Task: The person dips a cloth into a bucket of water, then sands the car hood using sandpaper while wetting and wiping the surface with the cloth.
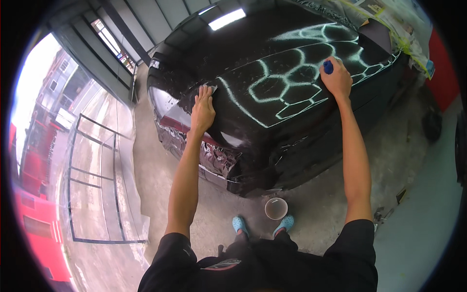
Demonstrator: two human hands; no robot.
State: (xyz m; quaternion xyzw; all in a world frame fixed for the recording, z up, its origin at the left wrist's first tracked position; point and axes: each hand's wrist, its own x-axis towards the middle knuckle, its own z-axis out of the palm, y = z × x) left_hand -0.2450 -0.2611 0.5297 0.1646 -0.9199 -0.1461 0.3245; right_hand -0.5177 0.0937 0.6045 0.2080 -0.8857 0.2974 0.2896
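Note:
My left hand (203, 111) lies on the glossy black car hood (232, 146) with its fingers stretched forward. A small grey sheet, like sandpaper, (214, 89) pokes out under the fingertips, pressed to the surface. Farther right, my right hand (336, 80) is closed around a blue rounded object (329, 67); the palm and fingers hide most of it, so its kind is unclear. It is over a pale green, glowing honeycomb pattern (287, 80) on the hood. Water drops or specks dot the black paint between the hands.
A round tub (276, 209) stands on the concrete floor between my light blue clogs (239, 225). Crinkled plastic film (221, 158) covers the car's front. Masking sheets (408, 29) hang at the far right. A metal frame (92, 180) stands left, and a dark bag-like thing (431, 125) lies right.

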